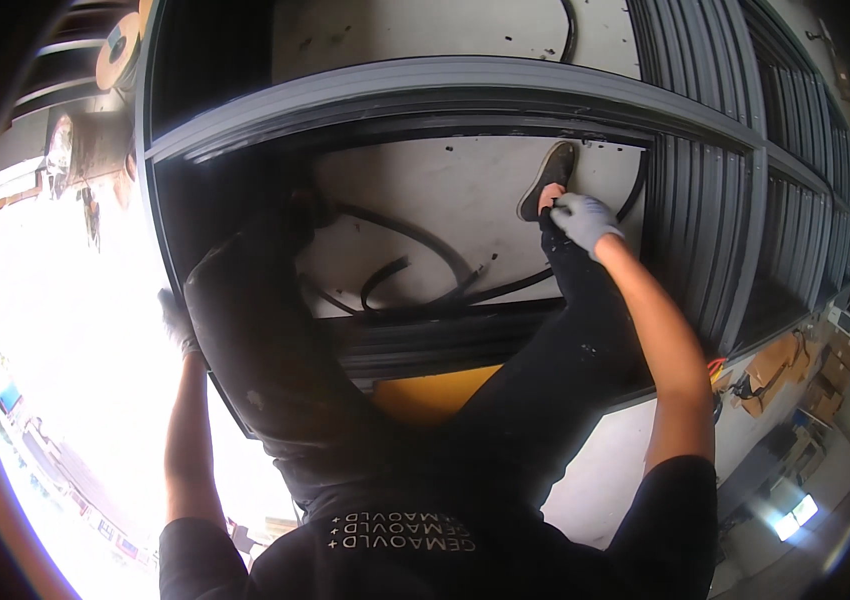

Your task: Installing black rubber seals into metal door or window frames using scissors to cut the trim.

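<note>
Two gloved hands were spread wide across a large dark grey frame (445, 85) of ribbed metal profiles that lay flat over a pale floor (445, 190). The left hand (177, 322) was at the frame's left edge, its fingers seeming curled round the outer profile, though glare from the bright area beside it hid how tightly they closed. The right hand (583, 220), in a light grey glove, rested near the upright profile (690, 230) on the right, just beside the person's own shoe (547, 180); whether its fingers gripped anything could not be told.

Judging by how things lay, the frame's bars already looked joined at the corners, and black rubber strips (415, 270) lay loose and curling on the floor inside the opening, apparently not yet fitted.

As for containers, brown cardboard boxes (825, 380) stood well apart at the lower right; their contents could not be made out. An orange panel (435, 395) showed beneath the person's legs.
</note>
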Demonstrator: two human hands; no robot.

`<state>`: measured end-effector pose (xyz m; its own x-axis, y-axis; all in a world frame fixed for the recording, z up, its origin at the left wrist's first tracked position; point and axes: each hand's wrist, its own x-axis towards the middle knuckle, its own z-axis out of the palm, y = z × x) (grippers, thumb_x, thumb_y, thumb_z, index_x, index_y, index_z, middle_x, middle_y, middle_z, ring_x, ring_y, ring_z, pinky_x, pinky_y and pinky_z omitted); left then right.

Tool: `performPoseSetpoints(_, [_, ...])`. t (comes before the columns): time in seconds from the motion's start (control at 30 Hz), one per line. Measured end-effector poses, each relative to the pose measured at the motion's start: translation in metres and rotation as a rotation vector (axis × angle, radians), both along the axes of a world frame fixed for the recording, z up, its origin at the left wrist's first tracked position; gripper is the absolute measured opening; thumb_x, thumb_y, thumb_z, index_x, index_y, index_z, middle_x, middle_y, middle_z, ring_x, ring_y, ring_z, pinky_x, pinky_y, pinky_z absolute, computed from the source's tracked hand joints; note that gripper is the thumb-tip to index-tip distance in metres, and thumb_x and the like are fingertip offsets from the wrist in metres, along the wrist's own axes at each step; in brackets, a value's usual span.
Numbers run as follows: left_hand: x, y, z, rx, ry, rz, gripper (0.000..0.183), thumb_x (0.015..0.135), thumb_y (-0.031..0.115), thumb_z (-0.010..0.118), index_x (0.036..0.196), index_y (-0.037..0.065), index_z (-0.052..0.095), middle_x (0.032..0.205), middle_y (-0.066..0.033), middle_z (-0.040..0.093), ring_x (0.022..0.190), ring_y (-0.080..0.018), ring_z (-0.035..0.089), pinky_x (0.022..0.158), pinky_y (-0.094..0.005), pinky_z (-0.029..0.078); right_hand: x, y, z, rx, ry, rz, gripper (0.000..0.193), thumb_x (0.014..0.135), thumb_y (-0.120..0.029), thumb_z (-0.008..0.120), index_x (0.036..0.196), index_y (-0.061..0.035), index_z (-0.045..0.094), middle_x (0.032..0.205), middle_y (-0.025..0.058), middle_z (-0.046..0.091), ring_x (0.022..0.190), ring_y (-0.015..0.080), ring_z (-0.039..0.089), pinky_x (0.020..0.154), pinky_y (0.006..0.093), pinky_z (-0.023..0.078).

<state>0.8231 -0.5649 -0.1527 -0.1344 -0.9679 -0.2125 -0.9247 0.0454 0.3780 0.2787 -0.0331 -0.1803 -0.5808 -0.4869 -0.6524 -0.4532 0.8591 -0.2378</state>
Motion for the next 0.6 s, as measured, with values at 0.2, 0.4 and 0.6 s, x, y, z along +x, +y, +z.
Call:
performPoseSetpoints(0.2, [-0.01, 0.004, 0.003, -0.015, 0.208, 0.366, 0.055, 0.105, 0.049, 0.047, 0.091, -0.001, 0.066, 0.086, -0.0027, 0.062, 0.082, -0.0152, 0.053, 0.077, -0.0342, 0.047, 0.146, -0.102, -0.132, 0.073, -0.457, 0.389, 0.036, 0.087, -0.041, 0.06, 0.1, -0.0082, 0.071, 0.104, 0.0174, 0.072, 0.099, 0.0354, 0.068, 0.086, 0.0471, 0.053])
performPoseSetpoints(0.4, [-0.012, 0.021, 0.018, -0.122, -0.176, -0.008, 0.036, 0.098, 0.033, 0.06, 0.114, 0.001, 0.052, 0.096, -0.0148, 0.059, 0.087, -0.025, 0.056, 0.079, -0.0415, 0.049, 0.275, -0.107, -0.177, 0.165, -0.477, 0.648, 0.052, 0.089, -0.039, 0.064, 0.134, -0.0165, 0.055, 0.134, 0.0074, 0.061, 0.125, 0.0298, 0.056, 0.102, 0.0513, 0.042])
performPoseSetpoints(0.6, [-0.036, 0.032, 0.034, -0.07, -0.23, 0.001, 0.043, 0.095, 0.033, 0.061, 0.118, 0.0, 0.046, 0.088, -0.0188, 0.057, 0.079, -0.0294, 0.057, 0.072, -0.046, 0.045, 0.272, -0.06, -0.233, 0.672, -0.612, 0.842, 0.041, 0.086, -0.041, 0.068, 0.117, -0.0131, 0.07, 0.121, 0.009, 0.068, 0.113, 0.0302, 0.062, 0.095, 0.0536, 0.047])
